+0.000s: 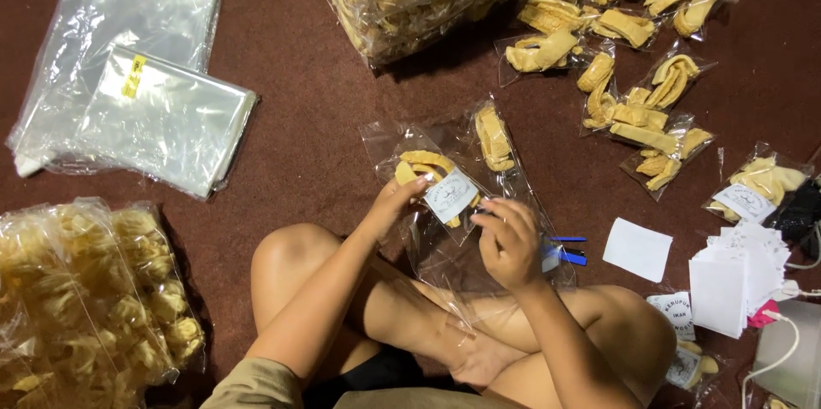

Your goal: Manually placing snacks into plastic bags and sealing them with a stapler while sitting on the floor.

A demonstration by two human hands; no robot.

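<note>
A small clear bag of yellow crackers (432, 182) is being held above the crossed legs, over the dark red floor (299, 118). Its left edge is being gripped by the left hand (395, 200), while the white paper label (451, 195) inside it is being pinched by the right hand (507, 238). Filled bags (650, 110) are being kept on the floor at the upper right, and a stack of white labels (735, 276) just beside the right knee.
</note>
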